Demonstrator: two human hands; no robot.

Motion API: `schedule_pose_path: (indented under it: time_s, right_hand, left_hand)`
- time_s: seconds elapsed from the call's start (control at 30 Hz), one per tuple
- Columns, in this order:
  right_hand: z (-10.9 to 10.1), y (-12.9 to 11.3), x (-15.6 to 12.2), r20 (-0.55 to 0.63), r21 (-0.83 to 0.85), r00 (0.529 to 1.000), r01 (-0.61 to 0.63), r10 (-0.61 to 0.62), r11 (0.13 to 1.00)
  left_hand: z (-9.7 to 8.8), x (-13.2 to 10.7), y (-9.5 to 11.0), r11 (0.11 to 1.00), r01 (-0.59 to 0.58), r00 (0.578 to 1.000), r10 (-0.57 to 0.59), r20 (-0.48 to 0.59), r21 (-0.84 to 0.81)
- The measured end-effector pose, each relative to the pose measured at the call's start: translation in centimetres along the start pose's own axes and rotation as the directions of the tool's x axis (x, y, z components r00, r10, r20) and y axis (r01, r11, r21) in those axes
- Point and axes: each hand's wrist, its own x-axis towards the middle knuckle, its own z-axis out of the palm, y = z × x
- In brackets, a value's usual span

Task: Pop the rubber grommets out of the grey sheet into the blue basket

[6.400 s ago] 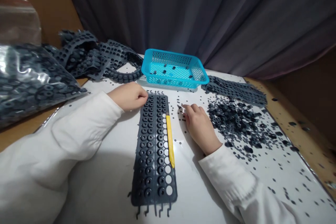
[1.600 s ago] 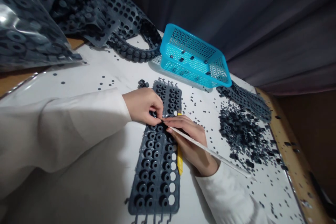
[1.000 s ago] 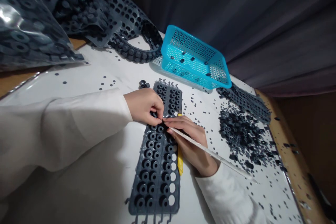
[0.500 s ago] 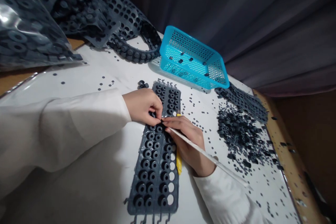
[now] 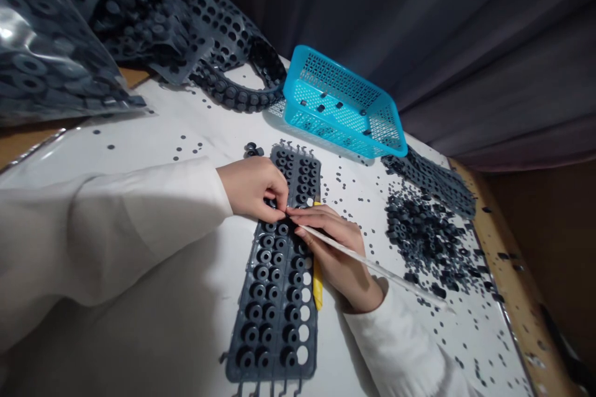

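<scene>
A dark grey moulded rubber sheet (image 5: 278, 316) with rows of ring-shaped rubber plugs lies lengthwise on the white table. Along its right side, several round holes stand without plugs. My left hand (image 5: 254, 187) is closed over the sheet's middle, thumb and forefinger pinched on a small black rubber piece, mostly hidden by the fingertips. Just right of it, my right hand (image 5: 339, 251) grips a thin white stick (image 5: 377, 268), its front end among the fingers close to the left fingertips. Partly under the sheet's right edge lies a yellow-handled thing (image 5: 317, 285).
A blue basket (image 5: 344, 142) holding a few black pieces stands behind the sheet. To the right are a heap of black rubber bits (image 5: 421, 236) and another sheet (image 5: 433, 183). A clear bag of rings (image 5: 41, 68) and piled sheets (image 5: 218, 18) occupy the far left.
The white stick's rear end has swung slightly up and right, and my right hand has turned a little with it. My left hand has stayed in place.
</scene>
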Motion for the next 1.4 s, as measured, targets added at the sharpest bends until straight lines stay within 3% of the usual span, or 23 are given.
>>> schedule_pose_path:
  time_s: [1.0,1.4]
  right_hand:
    - [0.25,-0.46,0.17,-0.006,-0.052,0.996,0.086,-0.087,0.995]
    - [0.21,-0.9,0.29,-0.001,-0.048,0.998,0.061,-0.061,0.997]
  left_hand:
    - [0.07,0.02,-0.04,1.0,-0.016,1.0,0.016,-0.018,0.001]
    - [0.04,-0.01,-0.2,0.998,-0.067,0.998,0.066,-0.02,-0.005]
